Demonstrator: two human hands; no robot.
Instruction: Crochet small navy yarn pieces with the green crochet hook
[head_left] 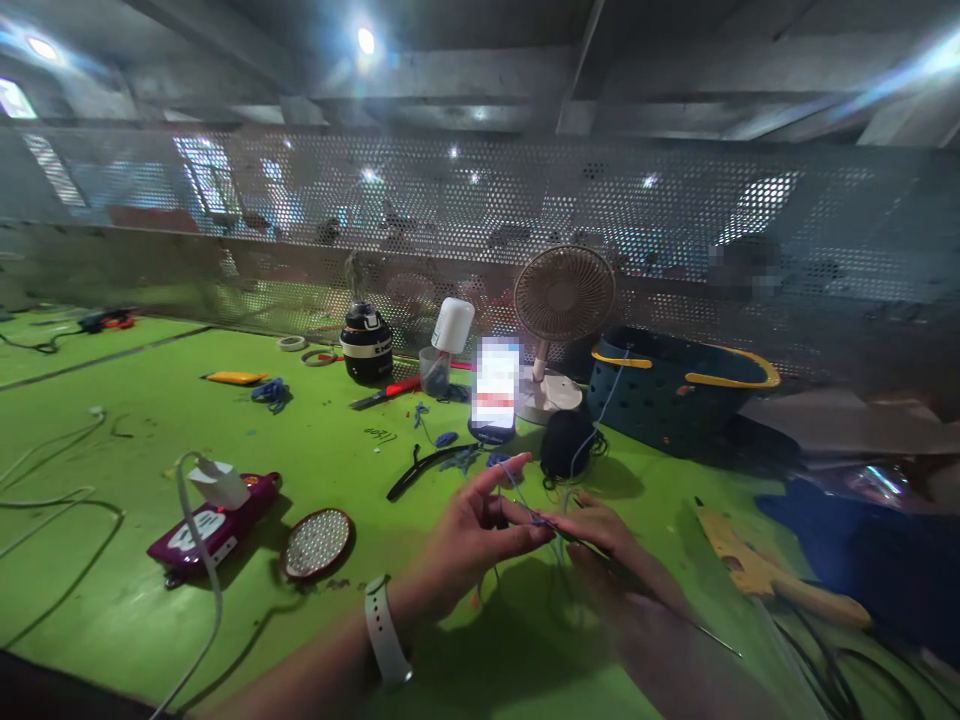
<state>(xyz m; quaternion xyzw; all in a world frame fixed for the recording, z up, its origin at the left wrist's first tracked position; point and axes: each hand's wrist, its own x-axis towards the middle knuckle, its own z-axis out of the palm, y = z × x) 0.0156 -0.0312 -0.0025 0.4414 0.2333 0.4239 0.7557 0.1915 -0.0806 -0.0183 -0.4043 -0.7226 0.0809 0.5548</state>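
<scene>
Blue yarn [619, 385] runs from the dark basket [675, 400] down to my hands. My left hand [480, 535] pinches a small piece of yarn work [538, 520] between thumb and fingers, its index finger raised with a strand over it. In my right hand [604, 535] is a thin metal needle or hook [718, 640], its tip at the yarn work where both hands meet. Loose strands hang below the fingers. Just beyond the hands lies a dark yarn ball [568, 446], and a lit phone [495, 385] stands upright behind them.
On the green table [330, 640] are a purple power strip [225, 530] with a white charger, a round studded disc [317, 543], a black jug [367, 343], a fan [564, 295] and a yellow-handled glue gun [780, 580]. Cables cross the left side; a perforated screen stands behind.
</scene>
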